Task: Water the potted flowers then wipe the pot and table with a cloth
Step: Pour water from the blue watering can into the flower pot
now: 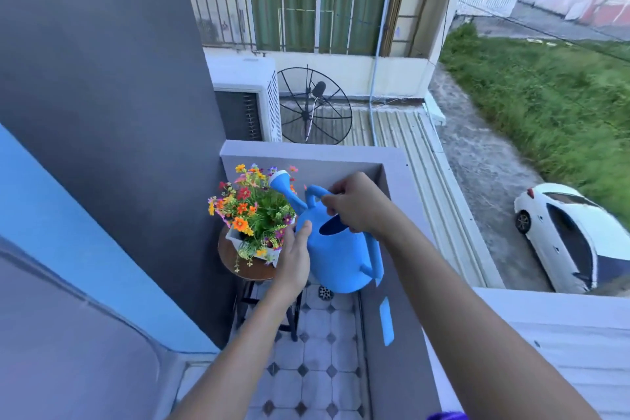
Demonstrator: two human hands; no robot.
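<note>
A blue watering can [337, 259] hangs in the air just right of the potted flowers [254, 211]. Its spout and rose [281, 181] point up and left over the blooms. My right hand [354, 203] is shut on the can's top handle. My left hand [295, 254] lies flat against the can's left side with its fingers stretched out, supporting it. The flowers, orange, red, yellow and purple, stand in a white pot [238, 242] on a small round wooden table [245, 271] with dark legs. No cloth shows in view.
A grey wall [119, 112] rises left of the table. The grey balcony parapet [392, 181] runs behind and to the right. The floor [317, 351] is tiled, with a drain [325, 292] under the can. Below outside are a satellite dish, an air conditioner unit and a white car.
</note>
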